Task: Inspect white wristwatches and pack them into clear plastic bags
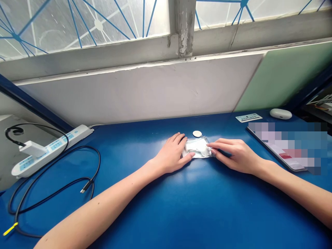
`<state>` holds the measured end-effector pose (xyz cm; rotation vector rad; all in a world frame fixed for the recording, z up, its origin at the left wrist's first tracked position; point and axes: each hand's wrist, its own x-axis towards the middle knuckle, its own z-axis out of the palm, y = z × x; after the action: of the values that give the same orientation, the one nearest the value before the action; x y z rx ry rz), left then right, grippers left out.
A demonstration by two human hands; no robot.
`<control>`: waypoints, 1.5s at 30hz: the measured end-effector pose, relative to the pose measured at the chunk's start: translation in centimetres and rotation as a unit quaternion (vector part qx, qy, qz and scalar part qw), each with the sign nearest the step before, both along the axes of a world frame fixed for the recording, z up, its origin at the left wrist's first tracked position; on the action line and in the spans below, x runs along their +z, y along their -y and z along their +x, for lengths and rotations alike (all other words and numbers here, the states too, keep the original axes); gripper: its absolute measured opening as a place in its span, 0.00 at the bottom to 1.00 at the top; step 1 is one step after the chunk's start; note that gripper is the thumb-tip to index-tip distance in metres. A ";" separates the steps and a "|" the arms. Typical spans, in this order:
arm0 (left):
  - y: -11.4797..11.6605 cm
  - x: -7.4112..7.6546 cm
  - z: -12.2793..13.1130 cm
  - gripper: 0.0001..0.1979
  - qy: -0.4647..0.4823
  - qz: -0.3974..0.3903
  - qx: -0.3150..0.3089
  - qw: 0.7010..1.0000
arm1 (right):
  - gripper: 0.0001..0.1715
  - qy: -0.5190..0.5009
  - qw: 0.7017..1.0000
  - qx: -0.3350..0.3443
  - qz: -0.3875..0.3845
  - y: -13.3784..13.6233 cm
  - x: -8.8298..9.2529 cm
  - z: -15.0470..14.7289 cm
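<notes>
A small clear plastic bag (198,147) with something white inside lies flat on the blue table (186,207). My left hand (172,154) rests on the bag's left end, fingers stretched and thumb pressing its near edge. My right hand (233,154) lies flat at the bag's right end, fingertips touching it. Just behind the bag sits a small round pale disc (197,133).
A white power strip (49,148) with a plugged-in white charger (32,148) lies at the left, its black cable (85,186) looping over the table. A tablet (282,147), a white label card (248,117) and a white earbud case (280,113) sit at the right. A wall panel stands behind.
</notes>
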<state>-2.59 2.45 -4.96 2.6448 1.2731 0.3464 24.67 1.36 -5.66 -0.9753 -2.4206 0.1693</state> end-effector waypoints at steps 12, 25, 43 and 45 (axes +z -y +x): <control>-1.7 1.2 -1.8 0.40 0.006 -0.010 -0.074 0.997 | 0.34 0.082 0.995 -0.027 -0.052 -0.7 -0.1 0.3; -1.6 0.8 -1.7 0.43 0.036 -0.012 -0.074 0.997 | 0.36 0.084 0.993 -0.025 -0.078 -0.9 0.1 0.4; -1.5 0.8 -1.6 0.38 0.051 -0.006 -0.076 0.996 | 0.38 0.103 0.992 -0.018 -0.077 -1.0 0.0 0.6; -1.5 0.8 -1.6 0.37 0.055 -0.008 -0.076 0.996 | 0.39 0.098 0.992 -0.015 -0.081 -1.1 0.0 0.8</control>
<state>-4.17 3.97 -4.13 2.6489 1.0321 0.4486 25.44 2.47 -5.62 -1.1484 -2.6000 0.2756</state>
